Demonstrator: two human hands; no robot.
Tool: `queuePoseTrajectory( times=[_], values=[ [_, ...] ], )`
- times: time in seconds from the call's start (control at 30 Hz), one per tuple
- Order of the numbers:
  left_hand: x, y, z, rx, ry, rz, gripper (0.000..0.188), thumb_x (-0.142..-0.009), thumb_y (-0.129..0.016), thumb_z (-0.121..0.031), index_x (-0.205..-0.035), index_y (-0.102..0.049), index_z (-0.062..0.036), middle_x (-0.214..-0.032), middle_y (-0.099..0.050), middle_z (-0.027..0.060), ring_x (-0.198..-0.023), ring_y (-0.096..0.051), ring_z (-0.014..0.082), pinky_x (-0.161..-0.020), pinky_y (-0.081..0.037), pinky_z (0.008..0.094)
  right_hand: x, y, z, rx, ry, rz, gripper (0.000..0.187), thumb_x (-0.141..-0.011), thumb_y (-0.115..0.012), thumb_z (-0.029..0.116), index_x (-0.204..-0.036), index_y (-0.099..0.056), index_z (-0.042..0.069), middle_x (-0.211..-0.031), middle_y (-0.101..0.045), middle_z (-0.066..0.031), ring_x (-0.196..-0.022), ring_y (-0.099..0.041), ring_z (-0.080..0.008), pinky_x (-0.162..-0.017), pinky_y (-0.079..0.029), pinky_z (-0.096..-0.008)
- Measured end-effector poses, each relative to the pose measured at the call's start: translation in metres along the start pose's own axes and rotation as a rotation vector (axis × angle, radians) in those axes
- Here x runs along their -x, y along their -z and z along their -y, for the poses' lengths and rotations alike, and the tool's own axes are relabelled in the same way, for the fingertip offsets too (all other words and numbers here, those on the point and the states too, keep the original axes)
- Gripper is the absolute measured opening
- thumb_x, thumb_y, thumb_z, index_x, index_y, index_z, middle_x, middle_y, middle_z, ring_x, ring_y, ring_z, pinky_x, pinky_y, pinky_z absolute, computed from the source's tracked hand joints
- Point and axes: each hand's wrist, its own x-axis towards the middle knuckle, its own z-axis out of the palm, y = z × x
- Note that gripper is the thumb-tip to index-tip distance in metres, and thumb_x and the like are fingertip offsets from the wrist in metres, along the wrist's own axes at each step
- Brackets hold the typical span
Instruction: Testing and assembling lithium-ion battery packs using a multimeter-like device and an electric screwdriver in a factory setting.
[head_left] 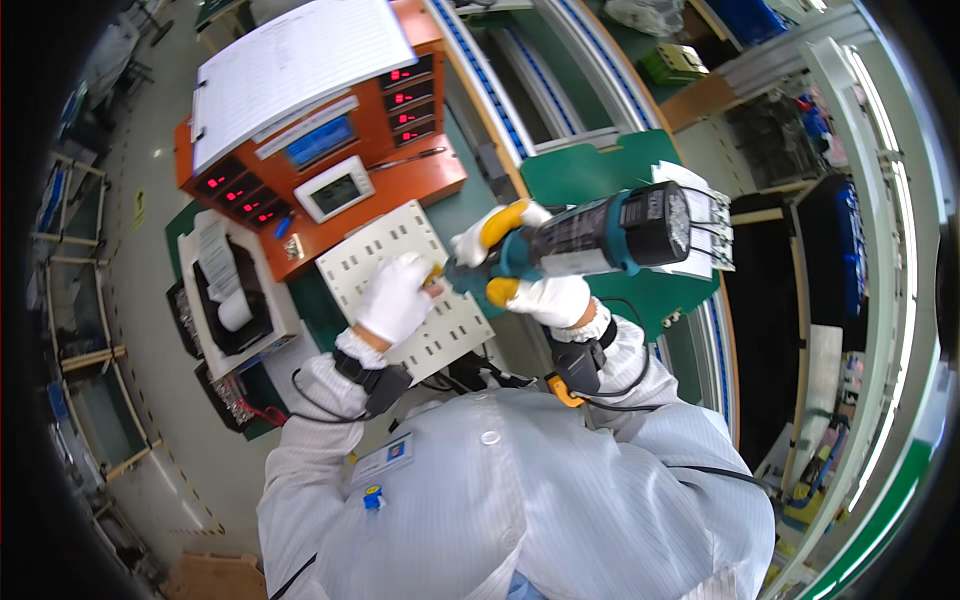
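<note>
My right hand (540,290), in a white glove with yellow finger parts, wraps around a teal and black cordless power driver (590,238). The tool lies roughly level, its black end to the right and its nose to the left. Close by the nose, my gloved left hand (398,295) has its fingers drawn together in a pinch. What sits between those fingertips, if anything, is too small to make out. Under the left hand is a cream panel (385,238) with rows of slots, tilted in front of me.
Beyond the panel stands an orange box (410,185) with red displays, a paper sheet (300,75) and a small white display unit (335,189). Left is a white bin (285,305) with a paper roll. A green board (590,170) and roller rails (480,75) lie to the right.
</note>
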Motion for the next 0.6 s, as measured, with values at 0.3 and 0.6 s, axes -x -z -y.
queuePoseTrajectory(
  times=[0.3,0.6],
  values=[
    [-0.014,-0.004,0.018,-0.218,0.098,-0.042,0.033,-0.068,-0.064,-0.011,-0.101,-0.068,-0.0084,-0.099,-0.06,0.0114,-0.098,-0.057,0.0341,-0.082,-0.045,0.0458,-0.024,0.004,-0.04,0.314,-0.041,-0.118,0.05,-0.07,-0.073,-0.003,-0.115,-0.054,0.006,-0.104,-0.062,-0.0066,-0.097,-0.061,-0.0185,-0.091,-0.05,-0.0316],
    [-0.021,-0.011,0.025,-0.224,0.158,-0.115,0.034,-0.07,-0.061,-0.013,-0.103,-0.068,-0.0102,-0.104,-0.06,0.0104,-0.103,-0.055,0.0345,-0.084,-0.043,0.0468,-0.04,-0.018,-0.032,0.208,0.074,-0.182,0.048,-0.067,-0.071,-0.01,-0.109,-0.053,0.005,-0.102,-0.061,-0.0063,-0.095,-0.06,-0.0169,-0.089,-0.049,-0.031]
  ],
)
